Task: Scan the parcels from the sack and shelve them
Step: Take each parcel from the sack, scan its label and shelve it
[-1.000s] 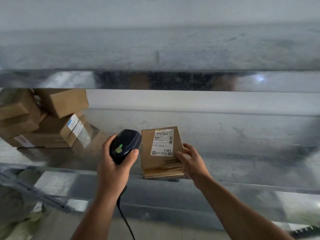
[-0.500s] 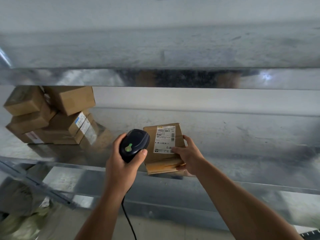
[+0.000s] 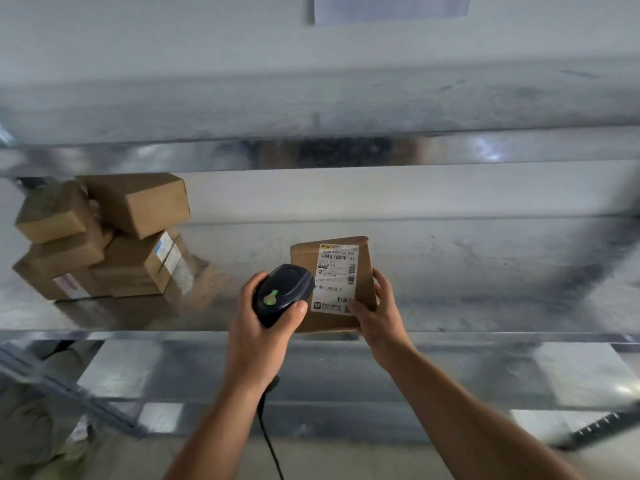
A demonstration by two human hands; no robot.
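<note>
A person's left hand (image 3: 263, 336) clamps a corded scanner (image 3: 282, 294) aimed at the label of a brown parcel (image 3: 332, 284), which the right hand (image 3: 377, 317) grips upright near the shelf's (image 3: 485, 306) front edge. Scanning appears underway; releasing it there seems next.

You've got a black scanner (image 3: 282, 294) with a green button, against a plain brown parcel (image 3: 363, 268) whose white label (image 3: 337, 277) carries black barcodes and print. Far left, your stacked boxes (image 3: 104, 237) are brown; one label looks bluish, though blurred. The shelf (image 3: 485, 271) is shiny grey metal.
</note>
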